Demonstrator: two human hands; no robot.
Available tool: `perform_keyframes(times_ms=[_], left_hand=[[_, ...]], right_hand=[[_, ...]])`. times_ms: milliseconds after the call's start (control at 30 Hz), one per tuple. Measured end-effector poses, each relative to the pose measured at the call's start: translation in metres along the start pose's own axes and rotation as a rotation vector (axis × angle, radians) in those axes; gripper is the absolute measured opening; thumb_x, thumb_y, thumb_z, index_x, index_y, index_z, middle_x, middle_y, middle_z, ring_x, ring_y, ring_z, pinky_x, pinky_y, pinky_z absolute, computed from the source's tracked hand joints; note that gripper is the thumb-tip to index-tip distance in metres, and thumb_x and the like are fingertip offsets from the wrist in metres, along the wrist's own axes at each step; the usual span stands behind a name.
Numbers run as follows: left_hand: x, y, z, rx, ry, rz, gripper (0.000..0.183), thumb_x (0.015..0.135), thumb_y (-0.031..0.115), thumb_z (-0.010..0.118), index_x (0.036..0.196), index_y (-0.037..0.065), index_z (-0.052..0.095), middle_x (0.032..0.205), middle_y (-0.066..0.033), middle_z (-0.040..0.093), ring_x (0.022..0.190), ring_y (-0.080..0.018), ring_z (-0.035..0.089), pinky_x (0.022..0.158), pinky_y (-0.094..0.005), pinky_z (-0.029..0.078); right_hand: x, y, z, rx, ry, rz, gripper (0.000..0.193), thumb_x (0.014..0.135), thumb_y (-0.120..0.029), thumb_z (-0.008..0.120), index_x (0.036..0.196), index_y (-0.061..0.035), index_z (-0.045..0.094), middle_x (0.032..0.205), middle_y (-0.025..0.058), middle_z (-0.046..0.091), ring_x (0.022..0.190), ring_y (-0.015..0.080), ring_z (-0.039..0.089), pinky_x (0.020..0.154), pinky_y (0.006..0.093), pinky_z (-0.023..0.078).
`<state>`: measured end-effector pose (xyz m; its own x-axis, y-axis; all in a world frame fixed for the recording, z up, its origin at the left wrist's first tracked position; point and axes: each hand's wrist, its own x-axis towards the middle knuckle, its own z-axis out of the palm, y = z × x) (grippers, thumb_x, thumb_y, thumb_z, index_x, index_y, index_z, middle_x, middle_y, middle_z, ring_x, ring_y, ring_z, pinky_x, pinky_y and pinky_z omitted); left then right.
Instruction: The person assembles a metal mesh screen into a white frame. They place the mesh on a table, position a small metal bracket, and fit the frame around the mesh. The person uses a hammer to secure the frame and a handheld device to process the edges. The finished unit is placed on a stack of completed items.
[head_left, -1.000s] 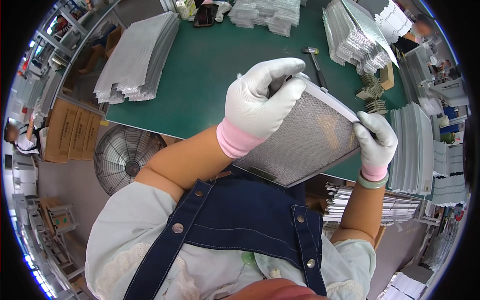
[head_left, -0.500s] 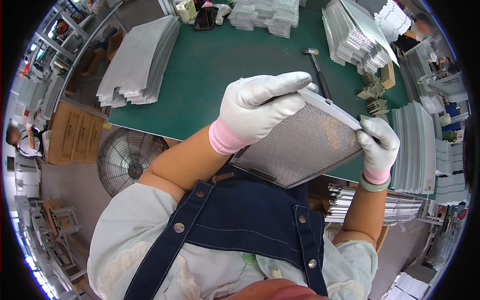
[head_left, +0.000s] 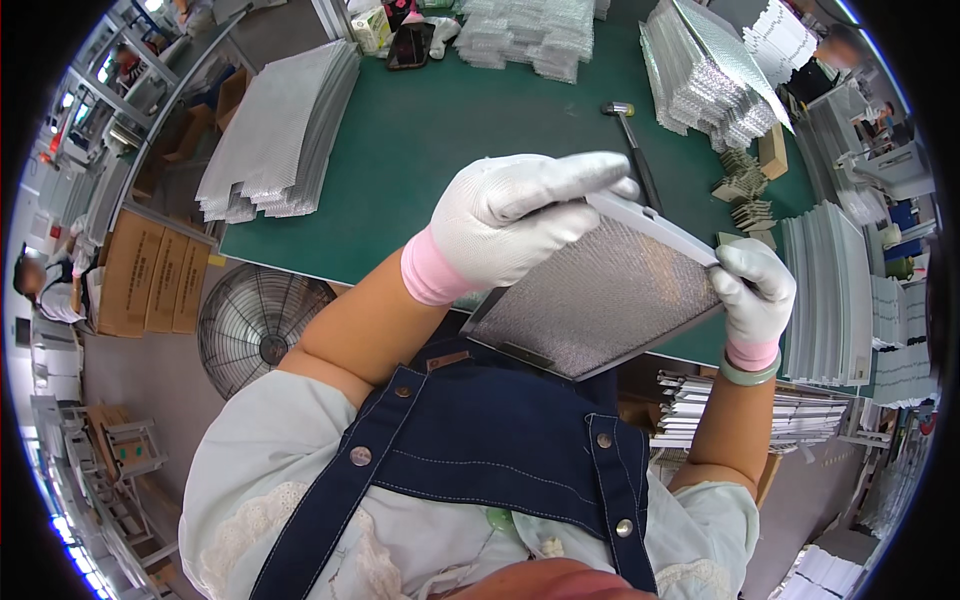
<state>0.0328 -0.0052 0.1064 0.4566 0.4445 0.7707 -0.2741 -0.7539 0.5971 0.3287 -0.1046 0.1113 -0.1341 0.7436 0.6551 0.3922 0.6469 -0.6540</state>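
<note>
A framed metal mesh filter panel (head_left: 600,290) is held tilted in front of my apron, over the near edge of the green table. My left hand (head_left: 530,215), in a white glove with a pink cuff, grips the panel's upper left corner, its thumb along the top of the frame. At the right corner my right hand (head_left: 752,290), gloved the same way, pinches the frame between thumb and fingers. A dark strip lies along the panel's lower edge. Beyond the panel a mallet (head_left: 633,150) with a dark handle rests on the table.
Mesh sheets (head_left: 280,130) are stacked at the table's left, with more mesh stacks (head_left: 710,80) at the far right. White frame strips (head_left: 825,295) stand at the right edge. A phone (head_left: 411,46) lies at the back. A floor fan (head_left: 262,325) stands left, near cardboard boxes (head_left: 150,270).
My left hand has shifted slightly left, its wrist moving away from the panel. The panel's tilt has changed a little. Both hands keep their grip.
</note>
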Motion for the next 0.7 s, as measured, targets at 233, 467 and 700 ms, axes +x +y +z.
perform_keyframes(times_ms=[233, 467, 700], left_hand=[[-0.016, 0.003, 0.024, -0.064, 0.337, -0.098, 0.035, 0.085, -0.009, 0.07, 0.119, 0.0, 0.066, 0.108, -0.0142, 0.07, 0.097, -0.0177, 0.068, 0.084, -0.0293, 0.056], [-0.012, 0.008, 0.023, -0.031, 0.307, -0.067, 0.033, 0.083, -0.008, 0.071, 0.115, 0.0, 0.068, 0.108, -0.0144, 0.071, 0.097, -0.0183, 0.069, 0.083, -0.0293, 0.056], [-0.011, 0.011, 0.023, -0.075, 0.268, -0.136, 0.035, 0.083, -0.007, 0.072, 0.117, 0.0, 0.066, 0.108, -0.0145, 0.07, 0.096, -0.0187, 0.069, 0.083, -0.0293, 0.056]], right_hand=[[0.001, -0.003, 0.004, -0.042, 0.02, -0.001, 0.025, 0.076, 0.003, 0.079, 0.1, -0.0005, 0.073, 0.084, 0.0086, 0.069, 0.076, 0.0176, 0.063, 0.066, 0.0279, 0.048], [0.001, -0.005, 0.002, -0.046, 0.022, 0.004, 0.025, 0.075, 0.003, 0.079, 0.099, -0.0002, 0.073, 0.081, 0.009, 0.069, 0.074, 0.0184, 0.064, 0.065, 0.0292, 0.048], [0.0, -0.006, 0.002, -0.026, 0.023, 0.009, 0.024, 0.075, 0.006, 0.077, 0.098, -0.0004, 0.073, 0.081, 0.0083, 0.069, 0.073, 0.0173, 0.063, 0.063, 0.0284, 0.047]])
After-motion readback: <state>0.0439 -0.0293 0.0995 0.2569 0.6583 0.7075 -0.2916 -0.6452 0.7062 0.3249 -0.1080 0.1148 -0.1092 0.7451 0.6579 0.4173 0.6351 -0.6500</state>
